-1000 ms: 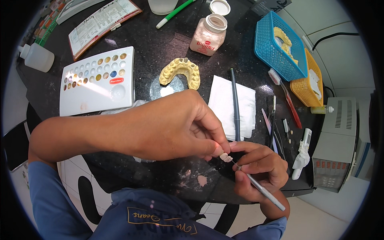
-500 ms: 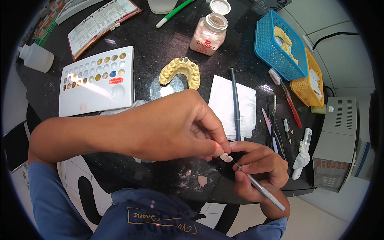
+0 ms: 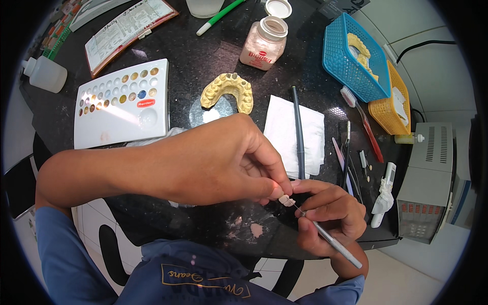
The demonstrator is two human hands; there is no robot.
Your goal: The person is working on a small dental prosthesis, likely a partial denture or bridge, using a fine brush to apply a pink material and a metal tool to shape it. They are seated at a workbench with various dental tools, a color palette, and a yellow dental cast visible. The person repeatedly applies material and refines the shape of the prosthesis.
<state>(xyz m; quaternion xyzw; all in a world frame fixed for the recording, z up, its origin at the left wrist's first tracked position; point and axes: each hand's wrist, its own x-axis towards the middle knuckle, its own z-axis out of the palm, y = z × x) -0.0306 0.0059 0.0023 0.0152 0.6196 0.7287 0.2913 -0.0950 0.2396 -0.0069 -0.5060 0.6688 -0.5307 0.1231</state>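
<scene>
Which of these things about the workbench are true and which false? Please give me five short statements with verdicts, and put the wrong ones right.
1. The right hand holds a slim metal tool. True.
2. The left hand holds a paintbrush. False: it pinches a small tooth-coloured piece.
3. The jar has its lid shut. False: the lid is flipped open.
4. A toothbrush with a red handle lies to the right of the white tissue. True.
5. The blue basket holds only green markers. False: a yellowish dental model is in it.
</scene>
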